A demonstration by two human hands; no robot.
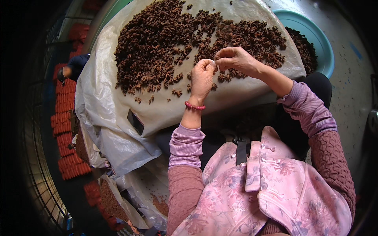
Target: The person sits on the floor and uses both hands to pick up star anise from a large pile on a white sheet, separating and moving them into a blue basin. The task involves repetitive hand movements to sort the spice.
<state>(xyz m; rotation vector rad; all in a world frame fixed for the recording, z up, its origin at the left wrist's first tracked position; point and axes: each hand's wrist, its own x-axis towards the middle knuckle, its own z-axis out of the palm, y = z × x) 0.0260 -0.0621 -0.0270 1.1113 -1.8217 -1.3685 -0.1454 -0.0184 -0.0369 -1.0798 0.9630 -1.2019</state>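
My left hand [202, 77], with a red bead bracelet at its wrist, and my right hand [234, 60] meet fingertip to fingertip above the near part of the table. A small brown piece, too hidden to name surely, is pinched between the right fingertips; whether the left fingers hold a piece too is hidden. Below and beyond the hands lies a large heap of dried star anise [150, 44] on plastic sheeting [165, 109]. A looser spread of star anise [251, 38] reaches to the right. Single pods [177, 93] lie near the heap's front edge.
A smartphone [135, 121] lies at the table's near left edge. A teal basin [326, 56] holding more star anise stands at the right. Stacked red sacks [65, 97] line the far left, where another person's dark sleeve [78, 66] shows. White sheeting [100, 118] drapes down the left side.
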